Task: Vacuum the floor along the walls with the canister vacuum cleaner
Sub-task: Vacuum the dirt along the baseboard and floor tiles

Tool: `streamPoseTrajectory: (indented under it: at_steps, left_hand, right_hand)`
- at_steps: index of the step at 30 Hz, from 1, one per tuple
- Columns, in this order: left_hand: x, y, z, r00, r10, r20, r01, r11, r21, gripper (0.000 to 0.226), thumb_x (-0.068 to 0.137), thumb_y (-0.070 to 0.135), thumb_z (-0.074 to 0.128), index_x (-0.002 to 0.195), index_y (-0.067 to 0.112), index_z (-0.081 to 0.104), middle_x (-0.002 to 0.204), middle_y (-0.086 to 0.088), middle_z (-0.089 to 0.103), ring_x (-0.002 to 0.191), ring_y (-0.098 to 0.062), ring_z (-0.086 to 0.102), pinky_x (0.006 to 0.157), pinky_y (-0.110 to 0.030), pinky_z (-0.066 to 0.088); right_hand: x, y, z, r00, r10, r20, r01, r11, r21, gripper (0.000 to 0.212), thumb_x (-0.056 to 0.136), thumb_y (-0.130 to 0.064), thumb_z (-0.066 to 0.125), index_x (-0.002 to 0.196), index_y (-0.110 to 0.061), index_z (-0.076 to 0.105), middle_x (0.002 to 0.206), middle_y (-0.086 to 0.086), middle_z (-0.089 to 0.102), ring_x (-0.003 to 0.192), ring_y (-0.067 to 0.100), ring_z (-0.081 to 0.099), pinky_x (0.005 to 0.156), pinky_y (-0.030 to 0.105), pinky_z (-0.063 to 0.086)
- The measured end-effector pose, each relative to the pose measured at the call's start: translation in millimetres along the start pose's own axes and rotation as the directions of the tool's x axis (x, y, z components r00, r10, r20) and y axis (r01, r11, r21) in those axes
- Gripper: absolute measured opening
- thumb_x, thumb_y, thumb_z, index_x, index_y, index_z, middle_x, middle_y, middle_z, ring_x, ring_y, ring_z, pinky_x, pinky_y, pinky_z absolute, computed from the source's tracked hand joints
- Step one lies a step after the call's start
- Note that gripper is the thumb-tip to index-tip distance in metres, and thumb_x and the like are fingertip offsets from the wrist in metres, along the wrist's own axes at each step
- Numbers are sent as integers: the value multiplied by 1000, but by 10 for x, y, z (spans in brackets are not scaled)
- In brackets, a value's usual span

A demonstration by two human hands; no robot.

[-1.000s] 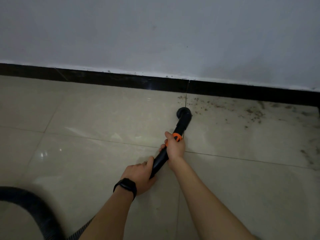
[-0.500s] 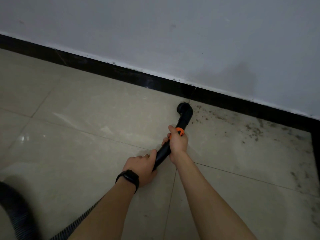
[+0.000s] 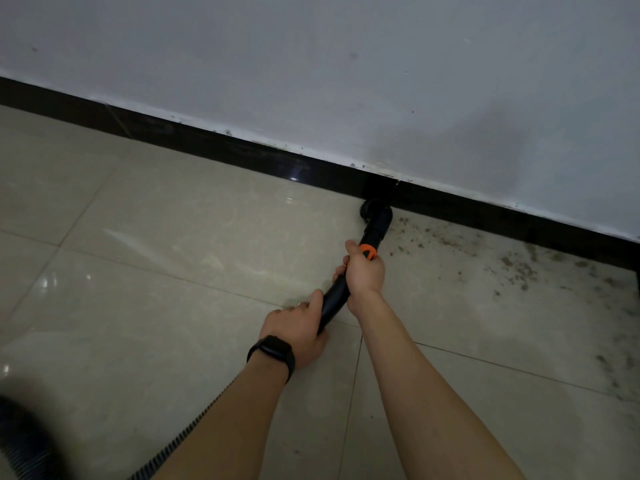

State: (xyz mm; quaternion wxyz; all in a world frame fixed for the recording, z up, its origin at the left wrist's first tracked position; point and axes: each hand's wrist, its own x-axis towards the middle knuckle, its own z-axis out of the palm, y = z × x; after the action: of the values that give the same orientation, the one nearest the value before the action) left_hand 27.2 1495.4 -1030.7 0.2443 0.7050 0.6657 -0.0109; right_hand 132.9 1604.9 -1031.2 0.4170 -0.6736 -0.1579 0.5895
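Observation:
I hold a black vacuum wand (image 3: 335,298) with an orange collar (image 3: 367,251). Its round brush nozzle (image 3: 375,212) sits on the beige tile floor right against the black baseboard (image 3: 242,154). My right hand (image 3: 364,274) grips the wand just below the orange collar. My left hand (image 3: 298,329), with a black wristband, grips the wand's lower end. The ribbed hose (image 3: 180,441) runs back under my left forearm. Brown dirt and crumbs (image 3: 512,261) lie scattered on the tiles to the right of the nozzle.
A white wall (image 3: 311,71) rises above the baseboard, which runs diagonally from upper left to right. A thick dark hose section (image 3: 24,441) curves in the bottom left corner. The tiles to the left of the nozzle look free of crumbs.
The nozzle has moved forward from the open tile to the baseboard. My view has tilted, so the wall line now slopes down to the right. Both hands keep their grip.

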Motion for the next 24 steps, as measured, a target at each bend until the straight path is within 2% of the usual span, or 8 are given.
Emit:
streamPoseTrajectory:
  at_steps: [4,8,12,16,21,24]
  left_hand:
    - [11,-2,-13,999,-40,-7,39,998,-51,38,91,37,49,119,22,28,99,0,62,79,-25,62,58,-31,37]
    - [-23,-96,-66,990,-143,14,143,964,-224,33,89,36,50,110,29,26,89,3,58,66,-20,53,52,-30,36]
    - [-134,-311,-141,975,-213,68,223,922,-317,31,85,39,51,103,38,25,79,4,57,64,-19,58,53,-31,42]
    - [-259,-406,-213,971,-211,110,232,944,-233,33,83,42,51,100,37,24,80,5,58,65,-21,59,58,-34,49]
    - [-481,-398,-152,984,-105,142,116,990,-74,36,86,47,50,99,37,18,82,9,53,63,-17,54,53,-30,39]
    - [-596,-417,-121,982,4,190,-18,997,69,38,87,50,47,109,32,22,90,7,56,68,-19,55,54,-30,36]
  right_hand:
    - [43,-1,63,1000,-24,5,24,1000,-17,21,97,-21,69,88,-10,54,66,5,54,41,13,50,43,26,47]
    - [16,16,251,998,-36,49,38,998,-43,29,97,-26,70,111,-7,52,76,8,59,41,12,59,49,29,54]
    - [-77,54,482,983,43,178,-32,997,-66,44,96,-31,72,123,-7,47,88,11,61,45,16,63,54,35,59]
    - [-204,151,508,972,83,220,-64,994,-93,42,97,-36,71,119,-12,43,88,9,61,44,13,61,53,34,58]
    - [-429,361,270,992,77,97,-76,997,-16,40,98,-36,69,119,-13,44,78,5,61,40,8,58,51,30,56]
    - [-594,500,43,996,85,-10,-85,994,64,35,97,-35,69,112,-16,44,73,3,62,40,10,57,47,28,53]
